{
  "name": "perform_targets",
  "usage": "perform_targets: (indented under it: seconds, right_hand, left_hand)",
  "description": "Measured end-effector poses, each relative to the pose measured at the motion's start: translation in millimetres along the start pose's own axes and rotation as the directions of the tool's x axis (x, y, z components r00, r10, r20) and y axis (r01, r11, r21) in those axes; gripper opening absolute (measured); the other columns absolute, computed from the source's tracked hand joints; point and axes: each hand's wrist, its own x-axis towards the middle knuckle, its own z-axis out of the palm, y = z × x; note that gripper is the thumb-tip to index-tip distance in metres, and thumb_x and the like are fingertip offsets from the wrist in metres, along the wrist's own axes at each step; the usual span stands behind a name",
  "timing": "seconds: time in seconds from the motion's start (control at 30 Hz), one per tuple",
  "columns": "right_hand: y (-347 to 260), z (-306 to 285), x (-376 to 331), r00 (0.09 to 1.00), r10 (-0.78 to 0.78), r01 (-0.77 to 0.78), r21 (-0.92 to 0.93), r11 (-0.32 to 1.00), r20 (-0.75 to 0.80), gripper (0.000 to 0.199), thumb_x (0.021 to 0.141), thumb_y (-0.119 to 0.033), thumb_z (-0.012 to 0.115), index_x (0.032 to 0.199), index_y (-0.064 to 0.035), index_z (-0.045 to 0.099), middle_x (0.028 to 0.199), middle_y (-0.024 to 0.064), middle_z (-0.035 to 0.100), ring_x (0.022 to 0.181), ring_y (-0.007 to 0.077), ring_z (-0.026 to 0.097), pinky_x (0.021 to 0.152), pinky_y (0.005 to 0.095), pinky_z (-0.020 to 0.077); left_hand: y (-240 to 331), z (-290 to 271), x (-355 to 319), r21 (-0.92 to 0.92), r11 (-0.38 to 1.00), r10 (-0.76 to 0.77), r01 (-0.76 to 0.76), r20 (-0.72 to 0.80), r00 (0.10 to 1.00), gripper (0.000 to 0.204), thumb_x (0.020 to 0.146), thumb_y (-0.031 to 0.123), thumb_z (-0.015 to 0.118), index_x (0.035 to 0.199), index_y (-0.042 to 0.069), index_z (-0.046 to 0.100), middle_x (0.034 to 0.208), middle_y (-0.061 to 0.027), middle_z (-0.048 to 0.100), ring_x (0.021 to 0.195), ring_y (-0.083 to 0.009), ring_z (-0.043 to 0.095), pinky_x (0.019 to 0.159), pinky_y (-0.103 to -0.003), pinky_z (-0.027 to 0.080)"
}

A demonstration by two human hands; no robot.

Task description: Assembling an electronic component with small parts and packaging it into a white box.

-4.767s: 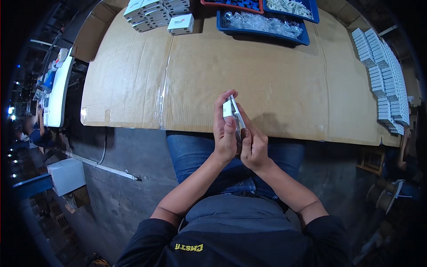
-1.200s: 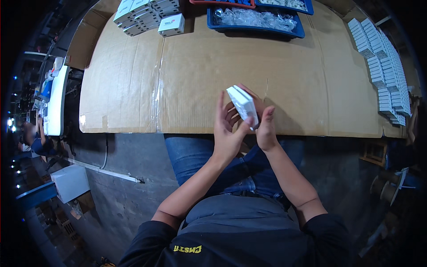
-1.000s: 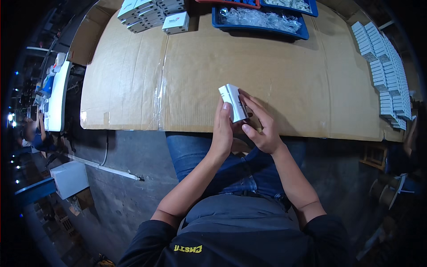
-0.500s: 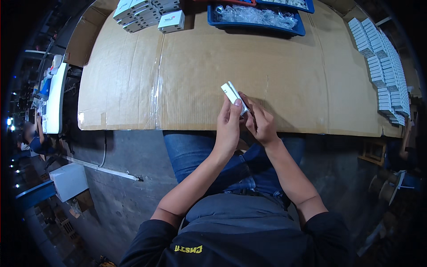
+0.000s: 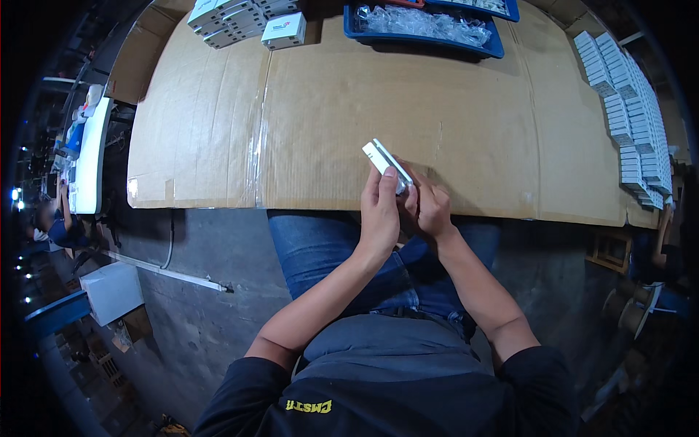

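Note:
Above the near edge of the cardboard-covered table I hold a small, narrow white box (image 5: 378, 157), tilted with its far end toward the upper left. A grey gap runs along its length between two white sides. My left hand (image 5: 380, 211) is closed round its left side, the thumb lying on the top face. On the right, my right hand (image 5: 433, 210) has its fingers bent and pinched at the box's near right end. The fingertips behind the box are hidden, and what lies inside cannot be made out.
White boxes (image 5: 233, 23) are stacked at the far left, with a single white box (image 5: 285, 31) beside them. A blue tray (image 5: 437, 49) of clear plastic pieces stands at the back. Many small white boxes (image 5: 632, 109) line the right edge. Brown cardboard (image 5: 328, 124) covers the table.
The white box has turned slightly in my hands, and the gap along its length looks wider. My right fingers have shifted toward its near end. The whole view has moved a little.

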Motion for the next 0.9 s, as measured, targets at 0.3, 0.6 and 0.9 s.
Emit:
perform_targets:
  seconds: [0.3,0.6,0.9]
  right_hand:
    - [-10.6,-15.6,23.5,0.967,0.189,-0.256,0.644,0.721,0.172,0.044,0.110,-0.027,0.047,0.137,0.0044,0.061,0.147,0.0195,0.058,0.136,0.0281,0.056,0.113,0.0390,0.0427]
    - [-27.3,-45.6,42.4,0.647,0.531,-0.742,0.613,0.271,0.548,0.045,0.104,-0.032,0.066,0.134,0.0006,0.061,0.120,0.0076,0.066,0.108,0.0165,0.065,0.098,0.0350,0.0526]
    - [-39.3,-24.2,33.2,0.839,0.416,-0.537,0.655,0.531,0.350,0.059,0.093,-0.025,0.080,0.140,0.0023,0.058,0.143,0.0136,0.058,0.129,0.0263,0.060,0.110,0.0393,0.0481]
  left_hand:
    - [10.9,-16.1,7.8,-0.098,0.993,0.070,-0.066,0.039,0.997,0.065,0.097,0.017,0.052,0.157,0.007,0.030,0.143,-0.0127,0.050,0.133,-0.0226,0.052,0.112,-0.040,0.044]
    - [15.5,-30.0,11.8,0.354,0.806,0.337,-0.474,0.384,0.860,0.107,0.075,0.011,0.069,0.165,0.009,0.012,0.167,-0.0162,0.022,0.158,-0.0319,0.021,0.126,-0.050,0.022]
    - [28.9,-23.0,12.3,0.047,0.984,0.157,-0.173,0.245,0.957,0.069,0.110,0.045,0.050,0.165,0.013,0.022,0.145,-0.0121,0.045,0.138,-0.0216,0.044,0.117,-0.040,0.036]
